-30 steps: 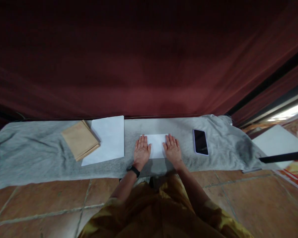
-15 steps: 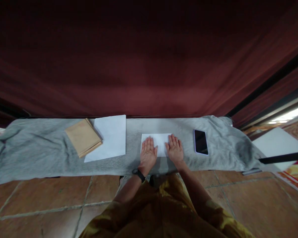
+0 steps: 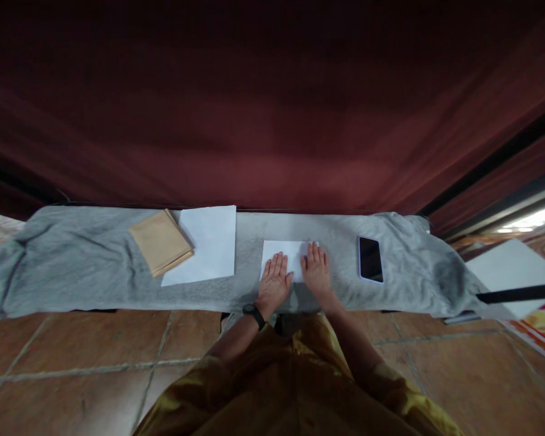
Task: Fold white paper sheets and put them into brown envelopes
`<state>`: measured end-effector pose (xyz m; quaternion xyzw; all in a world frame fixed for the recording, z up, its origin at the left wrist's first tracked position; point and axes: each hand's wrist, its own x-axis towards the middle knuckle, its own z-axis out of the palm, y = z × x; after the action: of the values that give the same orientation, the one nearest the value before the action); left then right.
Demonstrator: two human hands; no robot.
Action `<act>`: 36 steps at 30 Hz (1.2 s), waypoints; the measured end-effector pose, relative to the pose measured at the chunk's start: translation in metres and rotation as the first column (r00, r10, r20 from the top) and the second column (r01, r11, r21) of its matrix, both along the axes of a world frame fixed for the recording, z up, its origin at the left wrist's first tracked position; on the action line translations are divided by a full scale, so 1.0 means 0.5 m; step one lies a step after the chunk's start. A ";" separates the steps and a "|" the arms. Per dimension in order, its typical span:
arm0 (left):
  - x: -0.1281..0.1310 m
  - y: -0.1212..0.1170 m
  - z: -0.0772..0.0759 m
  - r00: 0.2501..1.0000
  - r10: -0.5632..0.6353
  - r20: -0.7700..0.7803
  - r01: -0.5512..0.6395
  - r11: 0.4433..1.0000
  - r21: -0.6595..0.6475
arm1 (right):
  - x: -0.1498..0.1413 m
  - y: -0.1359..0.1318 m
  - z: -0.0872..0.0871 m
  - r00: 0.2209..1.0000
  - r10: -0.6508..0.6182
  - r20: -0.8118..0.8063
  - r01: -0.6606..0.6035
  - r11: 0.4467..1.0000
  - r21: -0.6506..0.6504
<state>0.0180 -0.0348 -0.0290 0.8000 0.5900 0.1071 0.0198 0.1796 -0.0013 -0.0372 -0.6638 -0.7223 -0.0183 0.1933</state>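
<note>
A small white sheet of paper (image 3: 295,249) lies flat in front of me, on the grey cloth. My left hand (image 3: 275,283) rests palm down over its lower left part, fingers stretched out. On its right side lies my right hand (image 3: 317,272), also flat with the fingers extended. Both hands press on the paper without gripping it, and they hide part of its surface. Whether the paper is folded, I cannot tell.
Grey cloth (image 3: 249,260) covers the narrow bench. To the left, brown paper envelopes (image 3: 161,242) overlap larger white sheets (image 3: 213,248). A phone (image 3: 370,259) lies to the right. Behind the bench hangs a dark red curtain (image 3: 272,175). A white board (image 3: 513,272) stands at far right.
My left hand has slid slightly towards me on the paper. My right hand has shifted a little left across it. The view has turned slightly.
</note>
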 end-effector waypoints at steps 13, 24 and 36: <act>0.019 0.012 0.031 0.976 -0.195 -0.096 0.185 0.977 -0.103 | -0.016 -0.038 0.010 0.944 0.321 0.071 -0.311 0.942 -0.125; 0.027 0.010 0.028 0.984 -0.140 -0.113 0.126 0.984 -0.126 | 0.006 -0.043 0.004 0.969 0.235 0.075 -0.229 0.970 -0.077; -0.001 -0.013 0.008 0.999 0.046 -0.002 -0.046 0.998 -0.042 | 0.065 -0.058 -0.017 0.992 0.090 0.086 -0.092 0.996 0.019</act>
<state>0.0175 -0.0415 -0.0248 0.7858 0.6102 0.0950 0.0337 0.2120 -0.0304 -0.0459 -0.6266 -0.7590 -0.0460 0.1708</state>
